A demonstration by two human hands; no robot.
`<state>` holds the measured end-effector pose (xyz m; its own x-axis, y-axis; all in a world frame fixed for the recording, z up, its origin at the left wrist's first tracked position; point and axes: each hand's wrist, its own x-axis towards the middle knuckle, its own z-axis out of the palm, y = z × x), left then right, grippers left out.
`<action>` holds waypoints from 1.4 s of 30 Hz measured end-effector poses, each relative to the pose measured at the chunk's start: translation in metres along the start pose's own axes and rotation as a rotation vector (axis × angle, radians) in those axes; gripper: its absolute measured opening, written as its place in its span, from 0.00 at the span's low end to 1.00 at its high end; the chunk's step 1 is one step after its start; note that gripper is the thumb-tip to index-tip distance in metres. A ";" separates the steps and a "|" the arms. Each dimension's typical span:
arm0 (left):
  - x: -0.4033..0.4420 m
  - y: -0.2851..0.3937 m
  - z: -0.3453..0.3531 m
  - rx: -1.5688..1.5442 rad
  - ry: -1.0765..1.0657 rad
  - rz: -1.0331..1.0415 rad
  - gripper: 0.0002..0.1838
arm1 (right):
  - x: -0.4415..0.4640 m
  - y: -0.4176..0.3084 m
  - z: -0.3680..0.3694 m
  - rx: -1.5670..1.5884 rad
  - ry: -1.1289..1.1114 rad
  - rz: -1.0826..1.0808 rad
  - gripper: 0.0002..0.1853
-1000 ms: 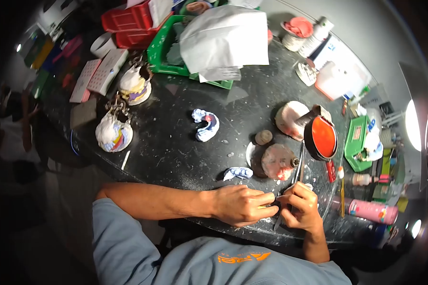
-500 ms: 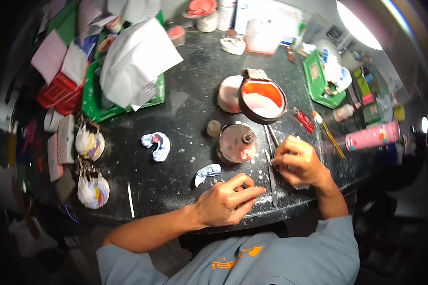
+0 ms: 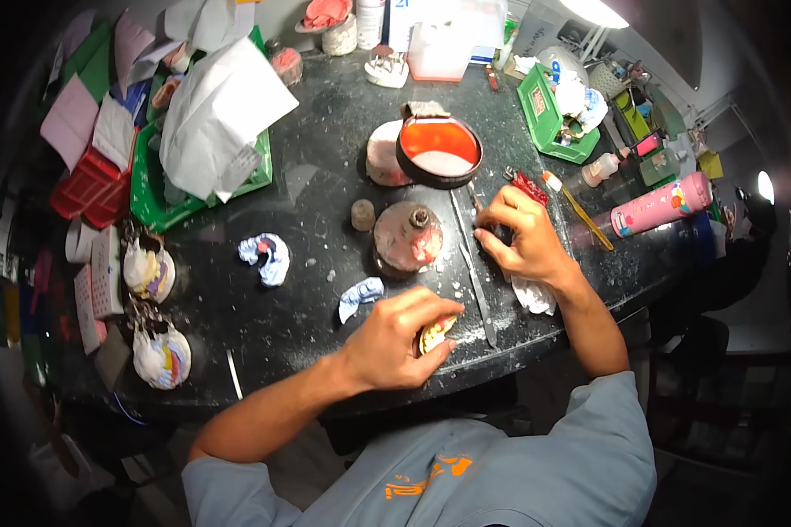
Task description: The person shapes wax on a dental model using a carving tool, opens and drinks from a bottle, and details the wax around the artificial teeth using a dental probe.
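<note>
My left hand (image 3: 400, 338) holds a small yellowish dental piece (image 3: 437, 334) between thumb and fingers over the table's front edge. My right hand (image 3: 523, 237) is closed, thumb and fingers curled around something dark that I cannot make out. Beneath it lies a crumpled white cloth (image 3: 534, 295). A long metal tool (image 3: 477, 294) rests on the table between both hands. Beyond my left hand stands a round, stained burner (image 3: 409, 237) with a metal nozzle on top, and a blue-white piece (image 3: 360, 297) lies beside it.
A pan of red wax (image 3: 439, 151) sits behind the burner. Another blue-white arch (image 3: 264, 257) lies at the left, near two mounted dental models (image 3: 161, 356). Green bins (image 3: 558, 114) and a pink bottle (image 3: 662, 206) stand around the table. Papers (image 3: 224, 114) cover the left bin.
The view has turned and shifted. My hands have moved apart, the right one farther forward. The yellowish piece in my left hand now shows clearly.
</note>
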<state>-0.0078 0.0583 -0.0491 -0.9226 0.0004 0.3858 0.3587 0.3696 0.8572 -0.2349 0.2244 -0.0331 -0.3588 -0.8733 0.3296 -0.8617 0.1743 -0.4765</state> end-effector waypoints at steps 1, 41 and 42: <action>0.000 0.002 -0.004 -0.007 -0.048 -0.041 0.23 | 0.001 -0.002 0.002 -0.020 0.016 -0.017 0.13; 0.007 0.007 -0.018 -0.707 -0.122 -0.548 0.37 | -0.014 -0.015 0.005 0.461 0.313 0.027 0.09; 0.006 0.008 -0.016 -0.627 -0.087 -0.547 0.36 | -0.013 -0.015 0.005 0.397 0.285 0.042 0.10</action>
<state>-0.0084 0.0458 -0.0346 -0.9880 0.0520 -0.1454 -0.1538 -0.2467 0.9568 -0.2153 0.2311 -0.0344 -0.5223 -0.7004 0.4865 -0.6607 -0.0283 -0.7501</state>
